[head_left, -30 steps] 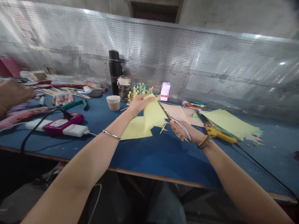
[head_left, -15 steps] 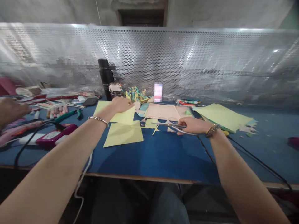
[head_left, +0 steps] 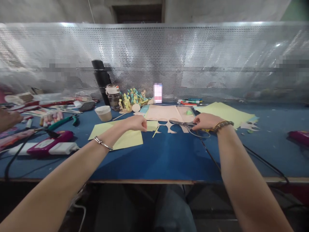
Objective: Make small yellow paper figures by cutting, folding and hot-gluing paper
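Note:
My left hand is closed at the left end of a small yellow paper piece, its fingers pinched on it. Below that wrist lie larger yellow sheets. In my right hand are the scissors, their blades pointing left over cut pink paper scraps. A thin yellow strip rests on the blue table between my hands. Behind them a pink sheet lies flat.
A lidded cup, a jar and a black bottle stand back left. A purple power strip sits left, near another person's hand. Yellow sheets lie right. A perforated metal screen rises behind.
My left hand has drawn back from the upper yellow sheet and moved right to the small yellow piece. The lidded cup has come into view. The scissors are still in my right hand.

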A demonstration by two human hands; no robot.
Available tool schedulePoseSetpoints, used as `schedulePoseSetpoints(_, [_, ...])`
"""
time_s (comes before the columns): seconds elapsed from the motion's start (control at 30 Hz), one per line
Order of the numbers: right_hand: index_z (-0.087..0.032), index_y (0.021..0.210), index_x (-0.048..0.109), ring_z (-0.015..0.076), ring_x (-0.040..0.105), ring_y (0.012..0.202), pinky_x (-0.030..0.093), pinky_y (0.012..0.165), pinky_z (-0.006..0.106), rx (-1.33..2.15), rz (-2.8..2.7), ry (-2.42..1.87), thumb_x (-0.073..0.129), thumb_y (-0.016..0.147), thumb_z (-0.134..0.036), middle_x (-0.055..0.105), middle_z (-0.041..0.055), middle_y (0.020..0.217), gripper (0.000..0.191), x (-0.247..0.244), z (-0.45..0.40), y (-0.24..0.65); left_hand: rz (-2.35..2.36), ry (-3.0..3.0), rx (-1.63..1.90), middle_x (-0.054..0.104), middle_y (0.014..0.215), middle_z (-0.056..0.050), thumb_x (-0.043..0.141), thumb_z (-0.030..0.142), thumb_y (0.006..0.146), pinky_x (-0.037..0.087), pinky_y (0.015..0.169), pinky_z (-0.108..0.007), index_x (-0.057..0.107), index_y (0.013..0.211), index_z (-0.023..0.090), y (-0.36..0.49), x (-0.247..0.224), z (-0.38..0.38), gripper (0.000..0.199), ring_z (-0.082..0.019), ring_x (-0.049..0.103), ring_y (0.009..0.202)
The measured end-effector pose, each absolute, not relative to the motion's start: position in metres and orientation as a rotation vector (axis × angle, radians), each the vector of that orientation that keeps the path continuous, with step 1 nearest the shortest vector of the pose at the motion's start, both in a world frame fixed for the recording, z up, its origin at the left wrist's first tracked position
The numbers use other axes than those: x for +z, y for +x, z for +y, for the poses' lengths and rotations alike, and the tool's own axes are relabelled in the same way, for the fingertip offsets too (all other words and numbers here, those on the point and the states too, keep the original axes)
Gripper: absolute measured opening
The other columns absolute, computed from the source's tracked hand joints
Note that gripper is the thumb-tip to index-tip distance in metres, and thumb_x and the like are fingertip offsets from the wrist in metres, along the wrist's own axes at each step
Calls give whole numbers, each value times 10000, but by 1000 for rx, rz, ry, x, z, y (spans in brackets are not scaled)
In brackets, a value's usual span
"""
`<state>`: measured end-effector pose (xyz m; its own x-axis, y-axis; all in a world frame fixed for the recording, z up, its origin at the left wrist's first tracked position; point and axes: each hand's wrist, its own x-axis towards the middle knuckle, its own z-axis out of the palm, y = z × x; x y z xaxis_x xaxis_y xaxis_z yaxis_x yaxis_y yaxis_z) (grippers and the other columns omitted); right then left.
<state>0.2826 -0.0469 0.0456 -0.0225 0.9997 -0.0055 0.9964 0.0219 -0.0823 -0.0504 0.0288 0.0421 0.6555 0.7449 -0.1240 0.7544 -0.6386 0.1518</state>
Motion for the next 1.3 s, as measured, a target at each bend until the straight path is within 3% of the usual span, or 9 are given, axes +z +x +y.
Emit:
schedulePoseSetpoints(0.13, [-215,986,655,227,611,830,433,666,315,-143,-2037,-1996,583,710,-343,686,54,932,313,46,-45,263,1240,2628,-104,714,852,-50,600,294,650,365,570,-225,693,805,178,-46,44,26,215,-167,612,731])
schedulePoseSetpoints(0.47, [-179,826,673,152,611,697,471,662,288,363,-2233,-1270,572,778,-254,683,34,780,135,17,-43,187,1290,2652,-28,694,843,-63,560,260,694,365,598,-241,671,796,162,-46,43,8,180,-174,593,731])
schedulePoseSetpoints(0.77, [-162,841,682,154,609,695,475,648,277,254,-2088,-1285,564,791,-235,680,52,795,148,14,-34,194,1245,2610,120,673,902,-81,546,245,695,363,603,-258,651,1009,152,-52,38,11,344,-190,579,761])
schedulePoseSetpoints(1.03, [-232,1028,668,186,586,849,436,773,313,-134,-2456,-1316,494,879,-227,613,65,956,229,-2,-21,169,1116,2145,530,608,680,-54,585,399,730,354,557,-261,677,780,123,-47,33,11,295,-122,489,595])
schedulePoseSetpoints(1.17, [-207,905,666,194,563,923,419,823,315,-181,-2513,-1287,493,888,-256,599,67,962,181,-5,-20,163,1051,1960,569,633,763,-70,618,408,713,361,543,-243,677,787,126,-46,28,11,298,-104,493,611])
schedulePoseSetpoints(1.3, [-187,863,623,174,581,857,430,810,320,31,-2434,-1247,509,873,-251,630,49,903,132,-1,-23,168,995,1933,635,642,768,-84,629,399,715,356,524,-244,667,777,117,-45,28,9,291,-90,475,576])
